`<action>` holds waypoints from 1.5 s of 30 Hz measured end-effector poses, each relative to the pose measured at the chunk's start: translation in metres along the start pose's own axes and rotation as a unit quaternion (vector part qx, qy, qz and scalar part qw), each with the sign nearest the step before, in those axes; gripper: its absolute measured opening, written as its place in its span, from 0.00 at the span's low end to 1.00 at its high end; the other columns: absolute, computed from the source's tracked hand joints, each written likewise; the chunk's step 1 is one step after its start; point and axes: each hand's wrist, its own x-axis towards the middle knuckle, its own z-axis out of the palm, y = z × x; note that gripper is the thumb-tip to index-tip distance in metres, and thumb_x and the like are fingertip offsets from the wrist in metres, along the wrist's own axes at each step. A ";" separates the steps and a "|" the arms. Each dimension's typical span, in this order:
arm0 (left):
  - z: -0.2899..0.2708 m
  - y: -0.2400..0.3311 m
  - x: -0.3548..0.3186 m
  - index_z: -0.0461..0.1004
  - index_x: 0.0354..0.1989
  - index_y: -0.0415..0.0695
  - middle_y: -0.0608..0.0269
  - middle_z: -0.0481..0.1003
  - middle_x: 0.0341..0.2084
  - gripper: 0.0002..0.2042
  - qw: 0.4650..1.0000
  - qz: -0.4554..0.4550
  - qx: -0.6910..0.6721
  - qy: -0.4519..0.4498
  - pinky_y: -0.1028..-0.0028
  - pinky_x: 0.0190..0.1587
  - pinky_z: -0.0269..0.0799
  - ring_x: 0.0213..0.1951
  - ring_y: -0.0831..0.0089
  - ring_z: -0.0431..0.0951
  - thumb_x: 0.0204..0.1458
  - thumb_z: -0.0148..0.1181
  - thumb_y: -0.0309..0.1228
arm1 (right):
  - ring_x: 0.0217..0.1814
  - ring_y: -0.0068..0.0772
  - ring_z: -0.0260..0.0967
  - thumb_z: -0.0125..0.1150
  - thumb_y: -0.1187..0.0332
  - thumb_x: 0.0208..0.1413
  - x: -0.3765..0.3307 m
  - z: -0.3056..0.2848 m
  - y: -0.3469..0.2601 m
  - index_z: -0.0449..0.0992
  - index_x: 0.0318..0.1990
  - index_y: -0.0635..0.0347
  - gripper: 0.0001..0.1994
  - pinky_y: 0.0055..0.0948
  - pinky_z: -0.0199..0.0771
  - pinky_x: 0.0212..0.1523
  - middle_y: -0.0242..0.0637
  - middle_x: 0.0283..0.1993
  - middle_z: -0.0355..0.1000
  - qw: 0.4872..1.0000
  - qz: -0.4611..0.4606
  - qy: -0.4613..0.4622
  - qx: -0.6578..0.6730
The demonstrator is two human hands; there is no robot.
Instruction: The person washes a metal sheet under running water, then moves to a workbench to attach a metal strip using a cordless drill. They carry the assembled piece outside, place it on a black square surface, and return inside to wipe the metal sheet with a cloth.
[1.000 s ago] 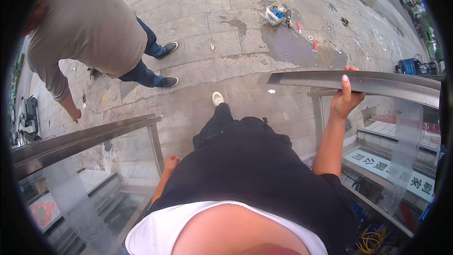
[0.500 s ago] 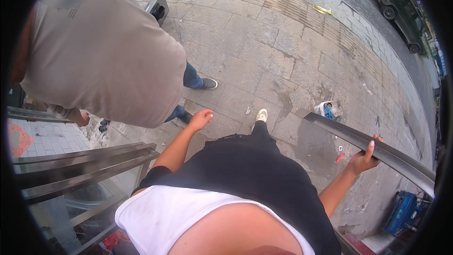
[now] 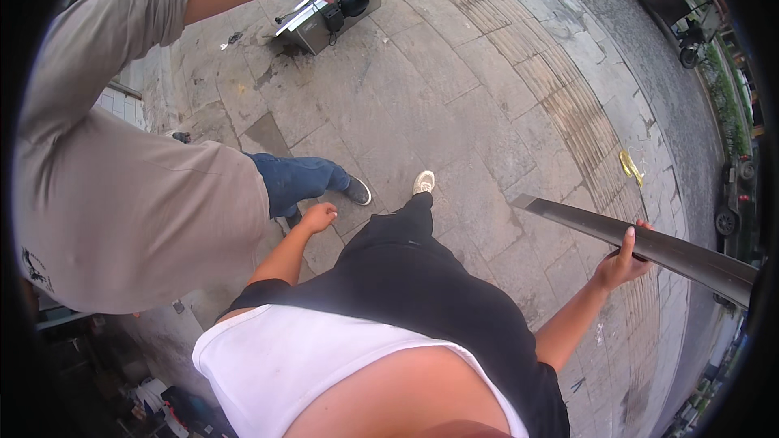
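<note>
The right hand [image 3: 623,268] still grips the long metal bar [image 3: 682,256], thumb on its near side, fingertips at its far edge. The glass case and the bucket have just gone from view, so the bar seems to be on its way somewhere else. It is held above the pavement [image 3: 454,122] on a slant: one end points left and a bit ahead, the other goes right and back. Left of the bar, the left hand [image 3: 319,216] has curled fingers; I can't tell if they close fully. Farther left of the bar is a co-worker [image 3: 146,203]. Beyond the bar, ahead and left, sits a metal box [image 3: 312,39].
</note>
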 end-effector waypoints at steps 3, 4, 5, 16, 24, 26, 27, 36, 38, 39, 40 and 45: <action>-0.004 0.059 0.075 0.72 0.38 0.40 0.58 0.75 0.26 0.13 1.000 -0.021 -0.006 0.022 0.71 0.33 0.70 0.27 0.70 0.75 0.46 0.54 0.33 | 0.44 0.33 0.65 0.58 0.79 0.43 0.060 0.044 0.052 0.65 0.43 0.71 0.17 0.31 0.62 0.51 0.43 0.42 0.66 0.999 -0.024 -0.010 -0.033; -0.006 0.097 0.099 0.72 0.38 0.40 0.57 0.75 0.26 0.13 0.999 -0.027 -0.021 0.017 0.70 0.34 0.70 0.27 0.70 0.75 0.46 0.54 0.33 | 0.45 0.33 0.65 0.57 0.78 0.45 0.085 0.054 0.066 0.65 0.44 0.70 0.17 0.31 0.62 0.51 0.44 0.42 0.66 0.999 -0.026 -0.022 -0.037; -0.015 0.130 0.121 0.72 0.38 0.40 0.57 0.75 0.26 0.13 0.999 -0.037 -0.029 0.017 0.70 0.34 0.70 0.27 0.70 0.75 0.46 0.54 0.33 | 0.45 0.33 0.65 0.58 0.78 0.44 0.108 0.066 0.074 0.65 0.44 0.71 0.17 0.31 0.62 0.50 0.44 0.42 0.66 0.999 -0.024 -0.018 -0.043; -0.107 0.363 0.388 0.69 0.41 0.37 0.56 0.74 0.31 0.13 0.981 0.103 -0.154 0.064 0.71 0.34 0.69 0.29 0.71 0.75 0.49 0.50 0.32 | 0.46 0.36 0.64 0.59 0.76 0.44 0.310 0.241 0.227 0.64 0.44 0.72 0.18 0.34 0.61 0.51 0.44 0.42 0.65 0.992 -0.001 -0.064 -0.110; -0.134 0.308 0.453 0.71 0.37 0.35 0.56 0.74 0.27 0.10 0.938 -0.154 -0.273 0.148 0.73 0.28 0.72 0.25 0.70 0.74 0.48 0.53 0.28 | 0.47 0.36 0.63 0.60 0.78 0.42 0.483 0.541 0.367 0.61 0.46 0.69 0.22 0.33 0.61 0.51 0.43 0.45 0.64 0.966 0.042 -0.253 0.013; -0.150 0.329 0.469 0.71 0.37 0.35 0.55 0.74 0.27 0.11 0.909 -0.203 -0.319 0.176 0.73 0.28 0.72 0.26 0.70 0.74 0.47 0.53 0.28 | 0.48 0.35 0.63 0.61 0.78 0.42 0.515 0.627 0.387 0.62 0.45 0.69 0.21 0.32 0.62 0.51 0.43 0.45 0.64 0.956 0.030 -0.289 0.032; -0.151 0.329 0.483 0.71 0.36 0.35 0.56 0.74 0.27 0.10 0.900 -0.223 -0.331 0.176 0.72 0.28 0.72 0.26 0.69 0.74 0.47 0.53 0.28 | 0.48 0.35 0.63 0.61 0.78 0.41 0.530 0.668 0.399 0.62 0.45 0.70 0.21 0.32 0.62 0.51 0.43 0.45 0.64 0.952 0.023 -0.304 0.037; -0.313 0.419 0.720 0.72 0.39 0.40 0.61 0.75 0.29 0.13 0.906 -0.213 -0.313 0.190 0.71 0.34 0.69 0.29 0.68 0.75 0.47 0.52 0.33 | 0.47 0.35 0.64 0.60 0.78 0.41 0.628 0.963 0.461 0.64 0.44 0.72 0.19 0.32 0.63 0.51 0.45 0.44 0.66 0.943 0.006 -0.329 0.056; -0.387 0.493 0.772 0.70 0.41 0.40 0.60 0.75 0.29 0.13 0.892 -0.114 -0.363 0.245 0.74 0.33 0.69 0.29 0.73 0.75 0.49 0.51 0.31 | 0.47 0.35 0.64 0.60 0.77 0.42 0.659 1.007 0.467 0.65 0.43 0.72 0.19 0.33 0.62 0.51 0.46 0.42 0.67 0.944 -0.004 -0.323 0.063; -0.424 0.525 0.794 0.70 0.42 0.39 0.63 0.74 0.29 0.12 0.896 -0.075 -0.360 0.248 0.75 0.33 0.69 0.29 0.75 0.74 0.50 0.51 0.30 | 0.46 0.35 0.65 0.60 0.77 0.42 0.671 1.030 0.474 0.66 0.43 0.73 0.18 0.33 0.62 0.51 0.46 0.42 0.67 0.943 -0.015 -0.324 0.071; -0.460 0.558 0.811 0.70 0.42 0.39 0.65 0.73 0.29 0.12 0.900 -0.040 -0.358 0.244 0.77 0.34 0.68 0.28 0.78 0.72 0.50 0.51 0.30 | 0.46 0.36 0.65 0.60 0.76 0.42 0.680 1.053 0.484 0.67 0.42 0.73 0.17 0.33 0.62 0.52 0.46 0.41 0.67 0.947 -0.002 -0.311 0.077; -0.568 0.612 0.901 0.69 0.44 0.38 0.62 0.73 0.30 0.14 0.893 -0.046 -0.320 0.312 0.77 0.36 0.68 0.30 0.76 0.73 0.51 0.51 0.30 | 0.46 0.37 0.65 0.61 0.76 0.41 0.716 1.201 0.547 0.65 0.42 0.74 0.19 0.35 0.63 0.52 0.47 0.42 0.67 0.936 -0.005 -0.341 0.082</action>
